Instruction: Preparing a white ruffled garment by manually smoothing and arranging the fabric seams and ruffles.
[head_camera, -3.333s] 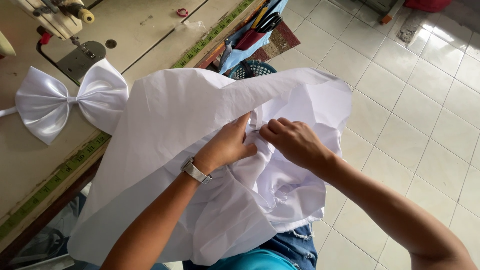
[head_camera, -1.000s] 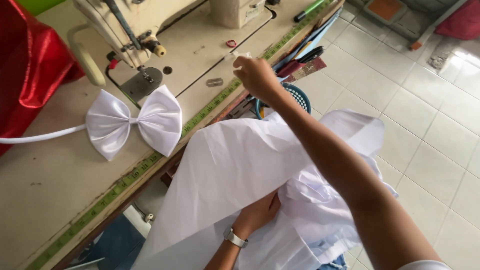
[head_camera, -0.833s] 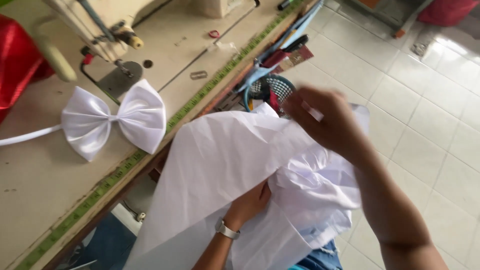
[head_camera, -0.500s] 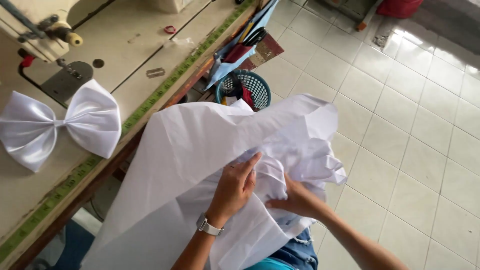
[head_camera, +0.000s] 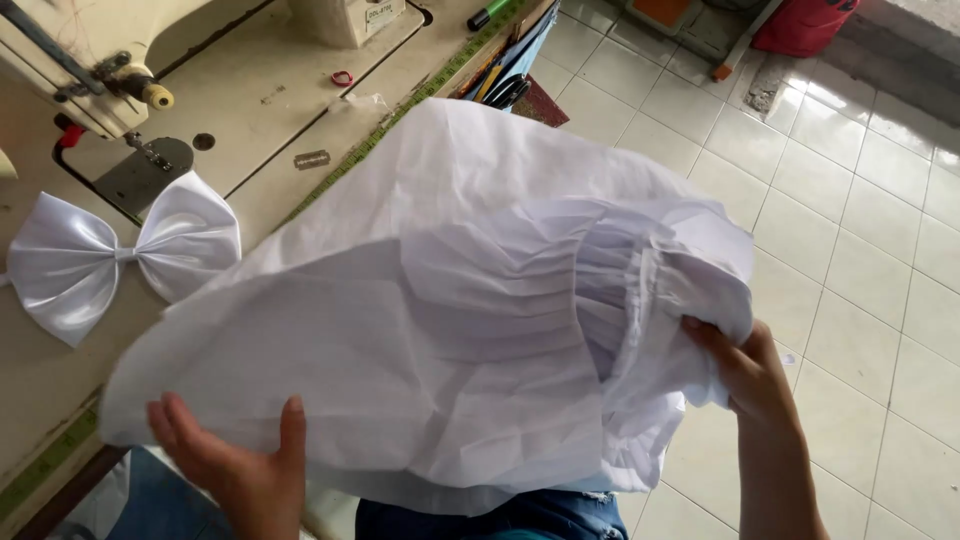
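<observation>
My left hand (head_camera: 240, 465) pinches the white pleated fabric's (head_camera: 450, 320) lower edge; my right hand (head_camera: 745, 370) grips its gathered end. A white satin bow (head_camera: 120, 255) lies on the desk (head_camera: 270, 130).

1. I see a beige sewing table (head_camera: 300, 110) filling the upper left, and I place everything else from it.
2. A cream sewing machine (head_camera: 90, 50) stands on its far left part.
3. Right of the table lies a pale tiled floor (head_camera: 860, 230), brightly daylit.
4. Far beyond the table's right end, a red container (head_camera: 805, 22) sits on the floor.
</observation>
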